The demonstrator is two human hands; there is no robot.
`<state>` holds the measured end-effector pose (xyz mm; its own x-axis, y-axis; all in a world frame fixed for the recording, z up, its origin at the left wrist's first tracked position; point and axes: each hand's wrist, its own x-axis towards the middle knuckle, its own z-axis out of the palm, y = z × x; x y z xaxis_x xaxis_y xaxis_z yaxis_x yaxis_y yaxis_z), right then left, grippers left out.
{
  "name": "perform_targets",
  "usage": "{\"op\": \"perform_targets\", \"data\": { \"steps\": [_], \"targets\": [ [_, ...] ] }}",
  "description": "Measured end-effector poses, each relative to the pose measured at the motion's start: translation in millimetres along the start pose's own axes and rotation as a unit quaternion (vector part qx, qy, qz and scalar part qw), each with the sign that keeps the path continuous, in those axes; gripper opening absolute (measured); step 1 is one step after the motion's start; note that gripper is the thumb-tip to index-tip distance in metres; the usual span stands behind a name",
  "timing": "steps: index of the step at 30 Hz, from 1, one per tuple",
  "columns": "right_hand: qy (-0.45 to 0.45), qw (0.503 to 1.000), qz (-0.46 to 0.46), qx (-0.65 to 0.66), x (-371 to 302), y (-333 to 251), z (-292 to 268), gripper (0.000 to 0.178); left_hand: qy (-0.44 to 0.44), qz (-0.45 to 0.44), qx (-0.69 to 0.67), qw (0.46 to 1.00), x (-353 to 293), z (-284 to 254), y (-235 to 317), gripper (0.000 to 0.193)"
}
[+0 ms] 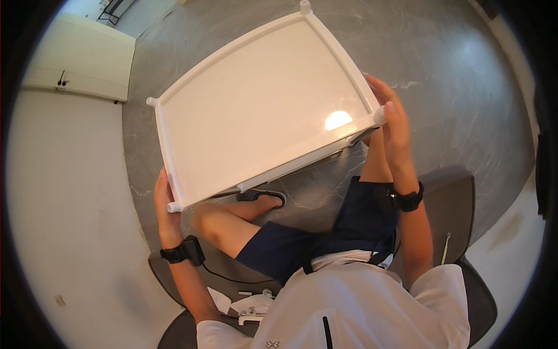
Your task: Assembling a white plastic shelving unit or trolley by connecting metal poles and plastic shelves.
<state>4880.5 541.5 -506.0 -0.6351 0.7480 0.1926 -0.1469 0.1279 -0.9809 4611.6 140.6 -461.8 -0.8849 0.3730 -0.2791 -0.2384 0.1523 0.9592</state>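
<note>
A wide white plastic shelf (256,110) with a raised rim and short round pegs at its corners is held up in front of me, tilted, its flat face toward me. My left hand (164,195) grips its near left edge by a corner peg, with the fingers partly hidden behind the rim. At the near right corner, my right hand (396,125) is closed round the edge, its thumb by the peg. More white framing and a dark part show under the near edge; the rest of the underside is hidden.
I sit on a dark grey seat (456,198). Small white parts and metal pieces (251,311) lie on it at my left, near paper (220,299). A thin greenish tool (446,249) is at my right. A pale cabinet (87,52) stands at the far left on grey floor.
</note>
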Motion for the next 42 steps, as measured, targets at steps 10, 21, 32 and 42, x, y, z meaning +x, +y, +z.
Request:
{"op": "perform_targets", "data": {
  "steps": [10, 21, 32, 42],
  "targets": [
    [0.013, 0.987, 0.096, 0.127, -14, -1, 18, 0.062, 0.024, 0.104, -0.12, 0.987, -33, -28, -74, 0.066],
    [-0.004, 0.99, 0.043, 0.132, -12, 27, 11, 0.061, 0.134, 0.217, 0.008, 0.967, -60, 11, -105, 0.078],
    [0.019, 0.983, 0.078, 0.167, -32, 5, 14, 0.061, 0.065, 0.224, -0.109, 0.966, -81, 2, -103, 0.058],
    [0.024, 0.977, 0.09, 0.194, -47, -4, 22, 0.063, 0.127, 0.182, -0.051, 0.974, -94, -9, -120, 0.034]
  ]
}}
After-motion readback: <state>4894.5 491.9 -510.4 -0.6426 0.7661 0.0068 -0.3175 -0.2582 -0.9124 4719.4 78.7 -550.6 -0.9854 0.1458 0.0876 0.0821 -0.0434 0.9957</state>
